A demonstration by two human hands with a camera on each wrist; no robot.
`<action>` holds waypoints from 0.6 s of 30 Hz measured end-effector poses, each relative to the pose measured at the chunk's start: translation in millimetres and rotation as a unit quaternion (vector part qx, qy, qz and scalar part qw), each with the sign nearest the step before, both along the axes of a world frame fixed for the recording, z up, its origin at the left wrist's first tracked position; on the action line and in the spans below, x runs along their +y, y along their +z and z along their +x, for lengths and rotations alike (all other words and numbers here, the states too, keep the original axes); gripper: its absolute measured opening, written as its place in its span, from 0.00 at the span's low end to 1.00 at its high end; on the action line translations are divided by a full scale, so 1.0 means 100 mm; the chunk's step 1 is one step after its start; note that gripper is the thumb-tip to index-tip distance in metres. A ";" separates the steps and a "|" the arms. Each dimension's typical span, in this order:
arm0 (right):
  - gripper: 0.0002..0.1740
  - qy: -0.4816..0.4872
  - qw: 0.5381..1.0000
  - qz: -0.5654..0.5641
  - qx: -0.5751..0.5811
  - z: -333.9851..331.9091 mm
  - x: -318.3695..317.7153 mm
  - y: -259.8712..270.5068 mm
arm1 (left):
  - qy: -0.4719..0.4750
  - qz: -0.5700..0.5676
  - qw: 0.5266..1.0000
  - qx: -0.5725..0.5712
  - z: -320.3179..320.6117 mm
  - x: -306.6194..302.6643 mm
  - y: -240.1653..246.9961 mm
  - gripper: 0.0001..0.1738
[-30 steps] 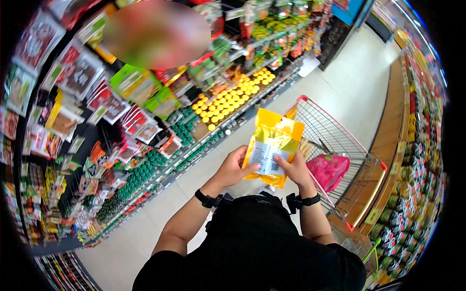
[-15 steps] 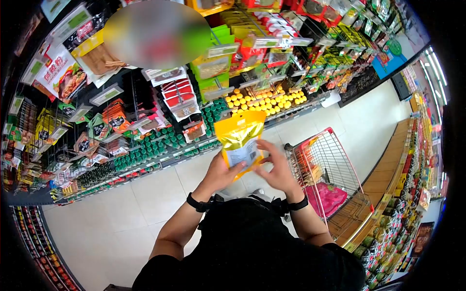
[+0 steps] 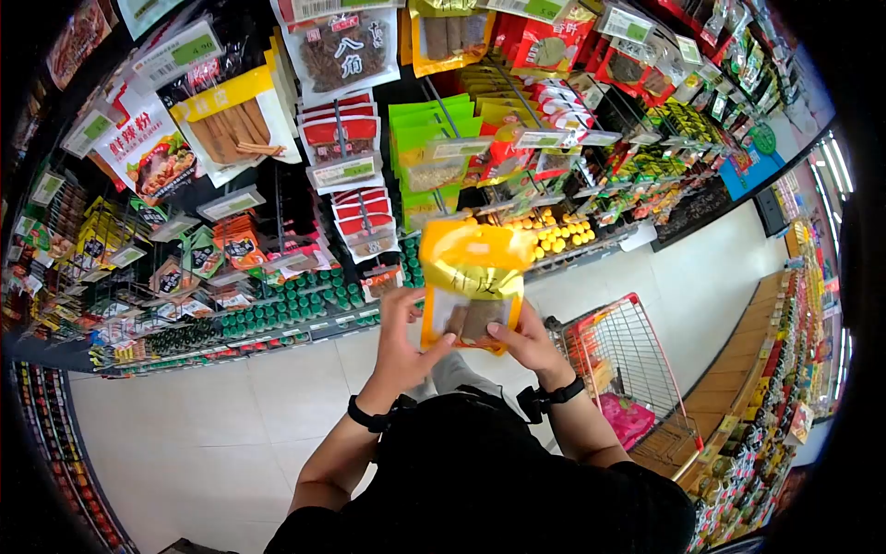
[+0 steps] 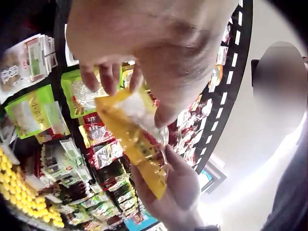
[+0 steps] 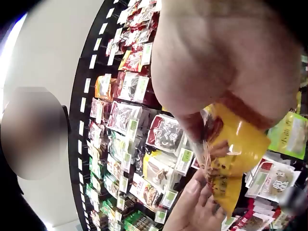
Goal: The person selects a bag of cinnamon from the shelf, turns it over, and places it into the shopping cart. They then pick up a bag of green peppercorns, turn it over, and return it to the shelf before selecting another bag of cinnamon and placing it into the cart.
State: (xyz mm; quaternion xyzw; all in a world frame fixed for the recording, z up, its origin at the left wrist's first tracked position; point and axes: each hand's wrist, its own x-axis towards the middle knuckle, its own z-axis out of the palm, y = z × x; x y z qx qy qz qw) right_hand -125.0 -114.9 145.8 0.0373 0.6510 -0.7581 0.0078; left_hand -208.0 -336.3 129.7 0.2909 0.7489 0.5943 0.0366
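A yellow-orange packet (image 3: 475, 254) with a gold band and a clear window showing brown bark pieces is held upright before the chest, its front towards the head camera. My right hand (image 3: 533, 346) grips its lower right corner, thumb over the window and fingers behind. At the lower left edge, my left hand (image 3: 399, 346) has its fingers spread apart, its thumb tip overlapping the packet's corner. The left wrist view shows the packet (image 4: 139, 144) slanted below the left hand (image 4: 159, 43), whose fingers reach past its upper edge. In the right wrist view, the right hand (image 5: 226, 62) covers part of the packet (image 5: 240, 144).
Shelves ahead carry hanging spice packets, including a bark packet (image 3: 226, 120) and green packets (image 3: 429, 138). Yellow-capped jars (image 3: 558, 231) and green-capped jars (image 3: 305, 300) line the lower shelf. A shopping cart (image 3: 637, 351) with a pink bag (image 3: 626, 420) stands to the right by a wooden display (image 3: 738, 342).
The packet has been turned from its labelled back to its windowed front. The right hand has shifted to a lower corner and the left fingers have spread. The view has swung towards the shelves.
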 end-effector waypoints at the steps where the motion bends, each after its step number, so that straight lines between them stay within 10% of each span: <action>1: 0.28 -0.012 1.000 -0.022 0.015 -0.07 0.01 0.02 | 0.073 0.023 0.997 -0.012 -0.03 0.01 0.02 0.43; 6: 0.28 0.095 0.995 -0.019 -0.020 -0.45 0.22 0.22 | -0.067 0.080 0.974 -0.201 -0.29 0.05 0.07 0.38; 13: 0.23 0.019 0.977 0.122 0.173 -1.03 0.36 0.55 | -0.017 -0.048 0.998 0.040 -0.61 0.30 0.76 0.24; 18: 0.52 0.022 0.975 -0.011 0.220 -1.34 0.41 0.73 | 0.044 0.046 0.998 0.016 -0.84 0.62 0.88 0.23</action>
